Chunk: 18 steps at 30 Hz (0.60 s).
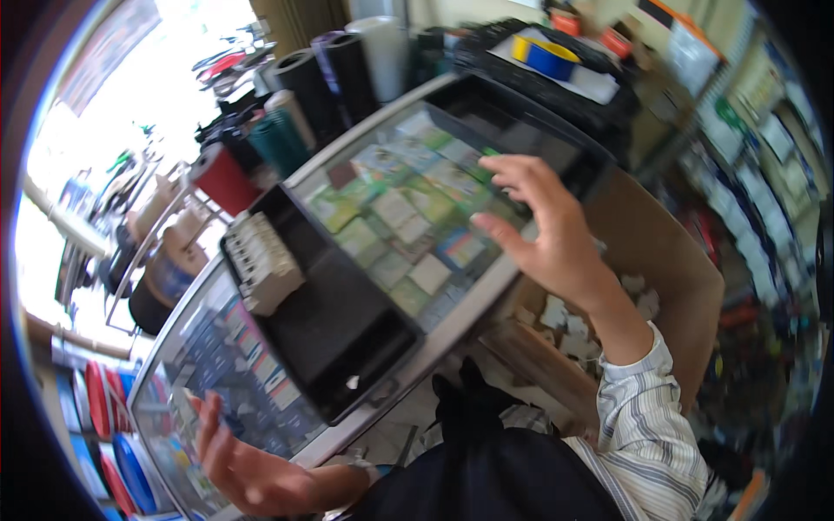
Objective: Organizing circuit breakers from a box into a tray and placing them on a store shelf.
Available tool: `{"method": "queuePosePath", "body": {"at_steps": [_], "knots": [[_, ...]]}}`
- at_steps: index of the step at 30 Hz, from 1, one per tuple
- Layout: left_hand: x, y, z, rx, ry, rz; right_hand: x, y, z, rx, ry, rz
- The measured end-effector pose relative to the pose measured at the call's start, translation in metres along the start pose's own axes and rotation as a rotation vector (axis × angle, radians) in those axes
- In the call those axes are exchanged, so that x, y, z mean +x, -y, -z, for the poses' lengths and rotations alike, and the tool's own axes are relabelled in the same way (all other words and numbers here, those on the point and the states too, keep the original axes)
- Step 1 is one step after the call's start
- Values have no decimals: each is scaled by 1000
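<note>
My right hand (547,228) is raised above the glass-topped display counter (479,296), its fingers spread and nothing between them. Many small boxes (407,208) show through the glass below it. My left hand (251,465) is blurred over the counter's near left end. A pale spot shows by its fingertips, and I cannot tell whether the hand holds it. Between my hands a black tray (326,293) lies across the counter. At its far end stands a row of off-white blocks (264,260) with dark slots. A small white scrap (352,381) rests near the tray's close end.
Another black tray (521,130) sits at the counter's right end, beside a blue and yellow tape roll (546,57). Upright rolls (303,84) stand behind the counter. An open cardboard box (521,352) with white pieces is below right. Red and blue spools (133,465) are at lower left.
</note>
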<state>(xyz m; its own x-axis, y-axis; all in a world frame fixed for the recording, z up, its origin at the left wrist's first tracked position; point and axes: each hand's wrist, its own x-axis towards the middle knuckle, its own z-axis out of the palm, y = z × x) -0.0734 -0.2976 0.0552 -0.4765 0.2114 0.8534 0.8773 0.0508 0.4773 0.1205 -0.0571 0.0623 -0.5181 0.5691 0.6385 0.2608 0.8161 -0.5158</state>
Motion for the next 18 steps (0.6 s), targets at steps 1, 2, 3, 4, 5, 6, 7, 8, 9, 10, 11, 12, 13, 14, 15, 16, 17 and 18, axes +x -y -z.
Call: {"method": "queuePosePath", "body": {"at_steps": [1, 2, 3, 4, 5, 6, 7, 8, 9, 10, 11, 12, 13, 14, 15, 16, 17, 18], "knots": [[-13, -9, -11, -283, -22, -26, -11, -4, 20, 7, -36, -90], [-26, -20, -20, -560, -49, -43, -23, -9, 40, -18, -75, -142], [-36, -33, -32, -548, 108, 19, -38, -14, 62, -61, -123, -198], [-39, -49, -54, -598, 315, 15, -55, -21, 82, -120, -139, -273], [-40, -76, -70, -628, 556, 135, -73, -27, 102, -175, -154, -345], [-40, -91, -91, -719, 777, 66, -90, -38, 123, -207, -166, -413], [-43, -102, -104, -711, 921, 38, -103, -44, 138, -220, -182, -431], [-51, -110, -119, -696, 1063, 9, -115, -51, 152, -241, -157, -540], [-64, -122, -141, -732, 1092, -2, -133, -64, 170, -279, -139, -665], [-75, -132, -157, -719, 1128, -66, -150, -86, 184, -334, -89, -706], [-87, -143, -170, -703, 1161, -126, -164, -106, 197, -347, -27, -830], [-99, -150, -183, -707, 1157, -149, -177, -131, 207, -354, 41, -950], [-107, -162, -195, -730, 1153, -178, -199, -162, 223, -378, 66, -1000], [-114, -175, -205, -733, 1190, -210, -226, -199, 233, -395, 98, -1052], [-119, -191, -214, -751, 1205, -212, -255, -231, 239, -413, 130, -1115], [-121, -205, -222, -760, 1225, -293, -279, -262, 240, -424, 165, -1168], [-124, -219, -229, -768, 1245, -371, -301, -286, 239, -354, 244, -1343], [-127, -232, -235, -742, 1344, -397, -323, -303, 237, -382, 326, -1433]]}}
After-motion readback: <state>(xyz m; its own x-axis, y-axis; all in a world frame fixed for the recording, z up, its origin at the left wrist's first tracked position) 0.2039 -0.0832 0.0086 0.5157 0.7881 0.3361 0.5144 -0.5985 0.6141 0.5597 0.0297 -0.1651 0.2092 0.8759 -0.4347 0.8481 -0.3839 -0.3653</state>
